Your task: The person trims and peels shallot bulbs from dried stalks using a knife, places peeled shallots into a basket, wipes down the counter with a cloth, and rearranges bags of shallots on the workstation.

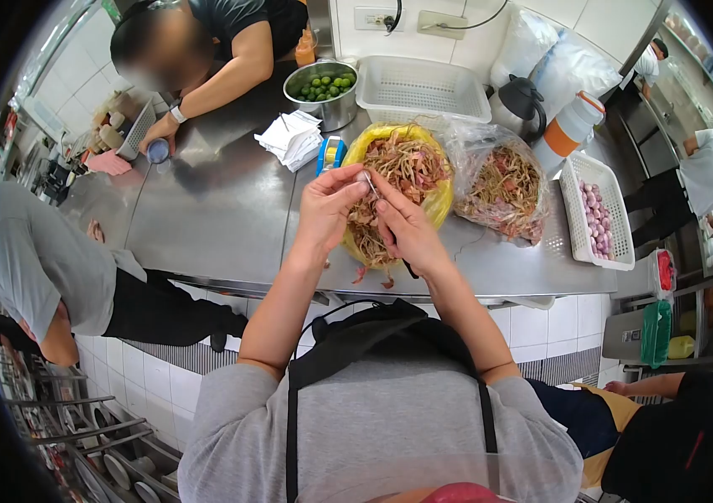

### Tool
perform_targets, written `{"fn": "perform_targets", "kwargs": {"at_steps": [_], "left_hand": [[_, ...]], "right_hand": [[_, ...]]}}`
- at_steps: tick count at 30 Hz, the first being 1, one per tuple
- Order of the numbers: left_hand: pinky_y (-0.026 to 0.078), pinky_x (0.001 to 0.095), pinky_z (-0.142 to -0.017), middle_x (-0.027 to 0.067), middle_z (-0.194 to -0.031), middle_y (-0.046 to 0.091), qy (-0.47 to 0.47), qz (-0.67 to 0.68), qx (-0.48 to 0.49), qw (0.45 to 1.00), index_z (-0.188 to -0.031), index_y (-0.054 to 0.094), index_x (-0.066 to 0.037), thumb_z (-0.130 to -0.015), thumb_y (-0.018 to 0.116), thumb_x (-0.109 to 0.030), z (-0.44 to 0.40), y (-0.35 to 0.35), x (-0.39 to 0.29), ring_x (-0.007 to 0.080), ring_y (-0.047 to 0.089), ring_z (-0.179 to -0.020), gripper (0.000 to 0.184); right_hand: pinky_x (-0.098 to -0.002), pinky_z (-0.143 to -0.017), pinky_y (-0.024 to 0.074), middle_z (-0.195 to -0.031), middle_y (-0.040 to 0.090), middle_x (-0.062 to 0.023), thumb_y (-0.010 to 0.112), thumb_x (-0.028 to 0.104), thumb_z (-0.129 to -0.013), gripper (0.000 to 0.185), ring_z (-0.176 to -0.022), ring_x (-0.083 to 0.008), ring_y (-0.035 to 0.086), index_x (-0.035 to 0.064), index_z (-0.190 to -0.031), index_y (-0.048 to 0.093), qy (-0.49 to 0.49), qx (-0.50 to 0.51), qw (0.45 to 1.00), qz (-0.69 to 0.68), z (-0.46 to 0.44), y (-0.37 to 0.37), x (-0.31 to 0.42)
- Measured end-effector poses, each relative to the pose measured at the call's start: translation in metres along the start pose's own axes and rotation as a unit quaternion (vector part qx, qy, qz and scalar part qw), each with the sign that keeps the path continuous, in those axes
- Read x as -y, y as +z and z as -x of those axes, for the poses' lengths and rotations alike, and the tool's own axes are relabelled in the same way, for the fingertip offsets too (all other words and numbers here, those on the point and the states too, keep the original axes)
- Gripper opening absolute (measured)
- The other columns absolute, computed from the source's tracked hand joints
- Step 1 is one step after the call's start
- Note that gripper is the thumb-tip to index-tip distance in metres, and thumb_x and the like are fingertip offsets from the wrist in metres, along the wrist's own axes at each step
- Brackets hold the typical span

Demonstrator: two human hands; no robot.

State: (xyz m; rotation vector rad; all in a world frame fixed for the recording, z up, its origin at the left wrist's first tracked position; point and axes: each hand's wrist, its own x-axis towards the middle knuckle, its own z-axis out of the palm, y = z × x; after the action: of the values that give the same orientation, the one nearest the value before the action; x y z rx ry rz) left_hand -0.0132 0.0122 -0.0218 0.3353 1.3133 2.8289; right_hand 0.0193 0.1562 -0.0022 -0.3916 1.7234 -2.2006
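My left hand (329,208) pinches a small shallot (362,177) between thumb and fingertips, above a yellow plastic bag (444,201) full of dry skins and roots. My right hand (409,228) is closed round a small knife, its short blade (372,186) held against the shallot. A bit of the dark handle (411,269) shows below that hand; the rest is hidden in the palm. To the right, a clear plastic bag (503,186) holds more dry peelings. Further right, a white basket (621,220) contains several peeled purple shallots (598,222).
On the steel table (214,222) are a metal bowl of green limes (320,86), an empty white basket (423,84), folded white papers (289,138), a blue tape dispenser (331,155), a kettle (520,105) and a bottle (570,130). A co-worker's hand (158,134) reaches in at left; other people stand around.
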Motion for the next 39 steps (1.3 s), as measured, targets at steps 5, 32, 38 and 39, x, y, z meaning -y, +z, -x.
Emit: {"fn": "perform_targets", "kwargs": {"at_steps": [5, 32, 38, 39], "left_hand": [[0.050, 0.0249, -0.077, 0.0116, -0.093, 0.060, -0.016, 0.055, -0.017, 0.998, -0.101, 0.055, 0.003, -0.079, 0.053, 0.004, 0.006, 0.003, 0.001, 0.0163, 0.060, -0.084, 0.022], [0.051, 0.0235, -0.072, 0.0112, -0.094, 0.058, -0.094, 0.101, -0.025, 0.990, -0.110, 0.047, 0.003, -0.083, 0.044, -0.005, 0.005, -0.023, -0.002, 0.0148, 0.060, -0.080, 0.028], [0.051, 0.0251, -0.074, 0.0139, -0.096, 0.059, -0.083, 0.107, -0.043, 0.990, -0.110, 0.049, 0.005, -0.082, 0.047, -0.001, 0.013, -0.025, -0.012, 0.0178, 0.060, -0.084, 0.029], [0.051, 0.0251, -0.075, 0.0138, -0.097, 0.059, -0.078, 0.094, -0.052, 0.991, -0.110, 0.049, 0.006, -0.082, 0.048, 0.000, 0.014, -0.023, -0.012, 0.0180, 0.060, -0.085, 0.029]], "right_hand": [[-0.0174, -0.036, 0.0267, -0.053, 0.034, 0.0030, 0.039, 0.018, -0.091, 0.040, -0.042, -0.0042, 0.028, 0.0154, -0.130, 0.035, -0.029, -0.044, 0.998, 0.017, 0.002, 0.004, -0.002], [-0.0176, -0.036, 0.0257, -0.053, 0.035, 0.0043, 0.039, 0.017, -0.091, 0.039, -0.041, -0.0034, 0.030, 0.0138, -0.130, 0.035, 0.025, -0.050, 0.998, 0.002, -0.001, -0.012, 0.006], [-0.0263, -0.074, 0.0438, -0.096, 0.060, -0.0091, 0.040, 0.014, -0.090, 0.040, -0.084, -0.0164, 0.058, 0.0075, -0.129, 0.035, -0.058, -0.035, 0.952, 0.300, -0.015, -0.037, 0.007], [-0.0263, -0.074, 0.0438, -0.096, 0.060, -0.0091, 0.040, 0.014, -0.090, 0.040, -0.084, -0.0164, 0.058, 0.0075, -0.129, 0.035, -0.057, -0.033, 0.952, 0.300, -0.016, -0.035, 0.006]]}}
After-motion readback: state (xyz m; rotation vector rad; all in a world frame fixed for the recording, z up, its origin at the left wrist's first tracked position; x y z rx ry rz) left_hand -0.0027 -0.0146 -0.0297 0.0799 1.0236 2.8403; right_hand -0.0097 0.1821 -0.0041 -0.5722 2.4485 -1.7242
